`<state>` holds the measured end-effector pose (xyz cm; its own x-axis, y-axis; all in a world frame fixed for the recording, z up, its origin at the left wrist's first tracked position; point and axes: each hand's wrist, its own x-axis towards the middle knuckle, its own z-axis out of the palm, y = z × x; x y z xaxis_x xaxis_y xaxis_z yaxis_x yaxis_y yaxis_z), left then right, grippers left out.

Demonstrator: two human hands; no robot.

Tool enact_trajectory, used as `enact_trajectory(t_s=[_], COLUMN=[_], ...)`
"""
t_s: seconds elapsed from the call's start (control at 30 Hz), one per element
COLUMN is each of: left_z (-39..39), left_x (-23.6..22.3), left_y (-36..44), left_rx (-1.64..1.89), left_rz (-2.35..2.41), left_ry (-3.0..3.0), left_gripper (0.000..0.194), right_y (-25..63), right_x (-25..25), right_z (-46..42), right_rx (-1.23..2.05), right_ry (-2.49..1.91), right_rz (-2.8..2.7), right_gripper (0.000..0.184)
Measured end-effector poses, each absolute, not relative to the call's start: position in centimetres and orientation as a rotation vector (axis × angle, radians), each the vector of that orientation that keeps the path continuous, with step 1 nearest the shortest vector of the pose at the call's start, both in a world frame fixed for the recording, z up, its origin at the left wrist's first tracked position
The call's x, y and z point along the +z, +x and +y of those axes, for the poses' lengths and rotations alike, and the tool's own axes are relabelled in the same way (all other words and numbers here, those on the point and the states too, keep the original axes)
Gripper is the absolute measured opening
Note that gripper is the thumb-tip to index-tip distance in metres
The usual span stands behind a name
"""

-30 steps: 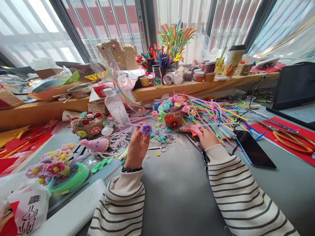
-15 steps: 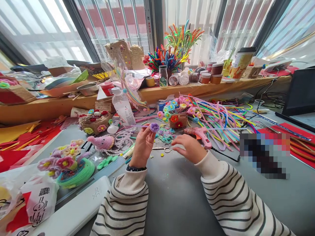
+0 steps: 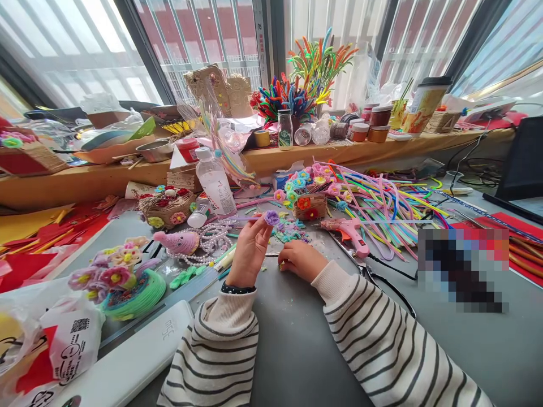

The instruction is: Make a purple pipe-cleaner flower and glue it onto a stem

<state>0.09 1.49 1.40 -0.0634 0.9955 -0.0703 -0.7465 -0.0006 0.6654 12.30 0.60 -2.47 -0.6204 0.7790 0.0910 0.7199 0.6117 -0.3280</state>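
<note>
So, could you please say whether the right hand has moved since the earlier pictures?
Yes, leftward: the right hand, first right of the flower basket, is now in front of it.

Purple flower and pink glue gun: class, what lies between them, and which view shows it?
In the head view, turquoise bits lie between the purple flower and glue gun, with the flower basket just behind.

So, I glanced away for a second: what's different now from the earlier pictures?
The right hand let go of the pink glue gun and moved left, down to the tabletop. The left hand still holds up the purple flower.
</note>
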Motion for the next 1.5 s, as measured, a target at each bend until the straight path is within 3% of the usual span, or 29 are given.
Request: enact_trajectory(t_s=[0.2, 0.4, 0.57, 1.1, 1.37, 1.5], left_z=[1.45, 1.48, 1.37, 1.30, 1.30, 1.34], left_x=[1.31, 1.34, 1.32, 1.42, 1.42, 1.33], left_y=[-0.05, -0.06, -0.03, 0.15, 0.19, 0.16], left_rx=[1.519, 1.514, 1.506, 1.496, 1.480, 1.484], left_rz=[0.640, 0.640, 0.636, 0.621, 0.666, 0.675], left_ry=[0.500, 0.493, 0.501, 0.509, 0.508, 0.504], left_gripper=[0.009, 0.010, 0.009, 0.012, 0.013, 0.012], right_y=[12.14, 12.45, 12.71, 12.69, 12.87, 12.92], right_x=[-2.54, -2.82, -2.51, -2.51, -2.78, -2.67], right_z=[0.18, 0.12, 0.18, 0.02, 0.16, 0.17], right_rx=[0.418, 0.515, 0.568, 1.282, 1.179, 1.146], right_ry=[-1.244, -1.307, -1.322, -1.310, -1.148, -1.161], right_rz=[-2.566, -2.362, -2.200, -1.370, -1.339, -1.267], right_gripper=[0.006, 0.023, 0.015, 0.004, 0.018, 0.012])
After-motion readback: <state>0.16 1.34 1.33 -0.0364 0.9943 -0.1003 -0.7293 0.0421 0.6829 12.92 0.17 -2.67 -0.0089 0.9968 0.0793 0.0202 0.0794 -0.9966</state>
